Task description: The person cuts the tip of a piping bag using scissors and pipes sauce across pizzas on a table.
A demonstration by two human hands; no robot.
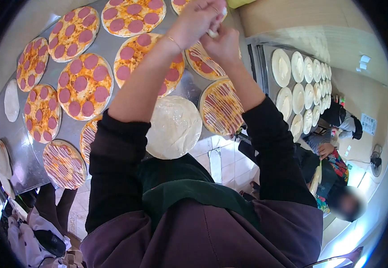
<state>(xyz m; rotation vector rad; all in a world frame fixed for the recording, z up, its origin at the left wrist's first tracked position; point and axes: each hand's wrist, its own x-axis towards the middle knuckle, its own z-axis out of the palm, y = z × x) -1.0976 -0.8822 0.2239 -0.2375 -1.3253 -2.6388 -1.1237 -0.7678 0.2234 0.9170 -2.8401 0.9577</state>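
My left hand (197, 21) and my right hand (223, 43) are close together at the far side of the metal table. Both are closed around a small soft white bag (212, 33), apparently a piping bag, mostly hidden by my fingers. Beneath them lies a pizza (201, 64) with sausage slices and white sauce lines, partly covered by my right hand. Nearer me is another sauce-striped pizza (222, 107). A plain pale dough round (173, 127) sits at the table's front edge. Left of my forearm, a pizza (127, 71) has sausage slices and no visible stripes.
More sausage-topped pizzas (85, 86) cover the metal table (102, 49). A striped pizza (64, 164) sits at its front left corner. Plain dough rounds (2, 159) line the left edge. On the right, a second table holds rows of dough bases (298, 98). Other people (332, 152) are beyond it.
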